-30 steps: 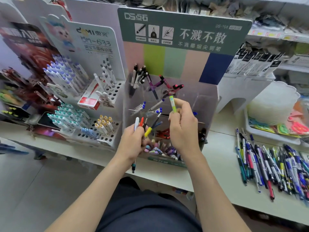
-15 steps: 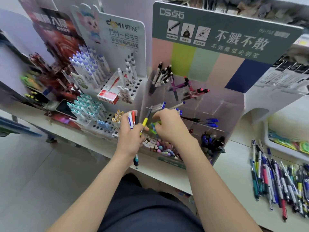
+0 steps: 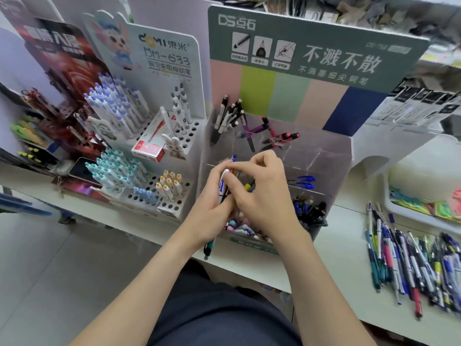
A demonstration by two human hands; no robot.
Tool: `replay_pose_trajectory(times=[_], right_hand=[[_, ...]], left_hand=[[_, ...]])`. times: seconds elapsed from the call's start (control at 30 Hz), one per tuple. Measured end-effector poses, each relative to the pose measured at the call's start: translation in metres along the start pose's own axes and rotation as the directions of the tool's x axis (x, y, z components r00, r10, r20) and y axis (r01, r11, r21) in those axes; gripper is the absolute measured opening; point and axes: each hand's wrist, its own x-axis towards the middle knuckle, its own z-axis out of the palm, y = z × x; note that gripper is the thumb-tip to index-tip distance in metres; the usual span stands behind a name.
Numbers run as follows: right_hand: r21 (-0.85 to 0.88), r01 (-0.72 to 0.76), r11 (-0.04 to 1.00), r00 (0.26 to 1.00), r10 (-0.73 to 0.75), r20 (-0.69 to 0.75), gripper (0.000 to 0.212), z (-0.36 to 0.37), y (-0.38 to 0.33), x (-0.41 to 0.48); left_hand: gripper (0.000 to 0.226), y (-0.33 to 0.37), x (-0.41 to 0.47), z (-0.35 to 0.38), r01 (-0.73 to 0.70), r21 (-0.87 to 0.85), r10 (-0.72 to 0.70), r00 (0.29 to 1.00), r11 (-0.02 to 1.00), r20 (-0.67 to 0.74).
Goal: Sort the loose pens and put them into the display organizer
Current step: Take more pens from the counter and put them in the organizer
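Note:
A clear acrylic display organizer with a green header stands on the white counter, its compartments holding black, pink and blue pens. My left hand grips a bundle of pens in front of it; a teal pen tip sticks out below the fist. My right hand sits against the bundle, thumb and fingers pinching at the pens' upper ends. A heap of loose pens lies on the counter at the right.
A white peg display with blue, teal and yellow pens stands left of the organizer, with a red display further left. A white tray sits at the far right. The counter edge runs just before my body.
The green pen my right hand held up is no longer in it. My right hand came down to the bundle in my left hand. The camera view shifted left.

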Motion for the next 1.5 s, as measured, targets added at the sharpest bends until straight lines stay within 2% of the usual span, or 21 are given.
replay_pose_trajectory(times=[0.07,0.17,0.27,0.4,0.47,0.53,0.63,0.67,0.73,0.77,0.83,0.87,0.93,1.0,1.07,1.17,1.27,1.3,1.37,1.43,1.5], right_hand=[[0.033,-0.034,0.999,0.999,0.034,-0.004,0.02,-0.01,0.005,0.0],[-0.132,-0.057,0.99,0.998,0.06,0.024,0.023,-0.023,0.009,-0.003],[-0.162,-0.056,0.985,0.997,0.062,0.037,0.025,-0.035,0.011,-0.007],[-0.168,-0.026,0.985,0.995,0.042,0.095,0.029,-0.045,0.017,-0.006],[-0.094,-0.04,0.995,0.994,0.05,0.098,0.024,-0.048,0.018,-0.005],[-0.006,-0.051,0.999,0.997,0.052,0.062,0.016,-0.045,0.018,-0.006],[0.176,-0.055,0.983,0.992,0.074,-0.104,0.01,-0.036,0.013,-0.005],[0.318,-0.058,0.946,0.974,0.123,-0.191,0.011,-0.036,0.011,-0.003],[0.601,0.007,0.799,0.906,0.25,-0.342,0.013,-0.042,0.01,0.005],[0.674,0.05,0.737,0.87,0.299,-0.392,0.014,-0.048,0.012,0.009],[0.721,0.086,0.688,0.839,0.341,-0.425,0.02,-0.056,0.015,0.014],[0.714,0.068,0.697,0.841,0.344,-0.416,0.023,-0.056,0.018,0.015],[0.621,0.011,0.784,0.86,0.309,-0.406,0.031,-0.051,0.024,0.013],[0.441,-0.057,0.896,0.897,0.24,-0.371,0.035,-0.042,0.029,0.011],[0.235,-0.145,0.961,0.949,0.203,-0.242,0.041,-0.034,0.033,0.011],[-0.11,-0.124,0.986,0.992,0.119,-0.048,0.038,-0.034,0.029,0.019],[-0.357,-0.043,0.933,0.989,0.091,0.117,0.025,-0.038,0.026,0.037],[-0.371,-0.034,0.928,0.985,0.093,0.143,0.023,-0.038,0.026,0.044],[-0.284,-0.034,0.958,0.984,0.082,0.158,0.027,-0.035,0.025,0.055],[-0.172,-0.03,0.985,0.992,0.051,0.117,0.035,-0.032,0.025,0.062],[-0.092,-0.009,0.996,0.999,0.012,0.036,0.034,-0.029,0.026,0.062]], left_hand=[[0.046,0.008,0.001,0.005,-0.042,0.046,0.04,0.998,0.998,0.042],[0.043,0.014,0.004,0.01,-0.036,0.041,0.031,0.994,0.999,0.105],[0.05,0.015,0.007,0.014,-0.034,0.095,0.019,0.989,0.995,0.148],[0.06,0.021,0.009,0.019,-0.03,0.05,0.019,0.975,0.998,0.223],[0.054,0.023,0.01,0.021,-0.039,0.057,0.025,0.973,0.998,0.227],[0.038,0.024,0.014,0.021,-0.043,0.059,0.029,0.975,0.997,0.221],[0.013,0.023,0.019,0.017,-0.05,0.083,0.029,0.972,0.995,0.232],[0.007,0.021,0.02,0.015,-0.051,0.095,0.027,0.97,0.994,0.24],[0.002,0.016,0.018,0.012,-0.036,0.104,0.011,0.973,0.994,0.231],[0.004,0.012,0.016,0.011,-0.023,0.094,0.003,0.979,0.995,0.203],[0.011,0.005,0.015,0.011,0.004,0.043,-0.009,0.994,0.999,0.108],[0.014,0.003,0.015,0.01,0.017,0.008,-0.017,0.998,1.0,0.056],[0.018,0.0,0.017,0.008,0.029,-0.051,-0.031,0.999,0.998,-0.028],[0.021,-0.001,0.02,0.005,0.033,-0.099,-0.043,0.995,0.995,-0.096],[0.022,-0.001,0.022,0.003,0.047,-0.185,-0.074,0.988,0.982,-0.138],[0.025,0.003,0.024,0.001,0.082,-0.384,-0.145,0.98,0.92,-0.139],[0.027,0.005,0.025,0.0,0.104,-0.516,-0.184,0.977,0.85,-0.105],[0.028,0.005,0.026,-0.001,0.108,-0.537,-0.188,0.977,0.837,-0.096],[0.03,0.006,0.026,0.0,0.115,-0.561,-0.19,0.979,0.82,-0.078],[0.03,0.008,0.026,0.0,0.113,-0.572,-0.182,0.981,0.812,-0.064],[0.031,0.008,0.027,0.0,0.11,-0.544,-0.179,0.981,0.832,-0.076]])
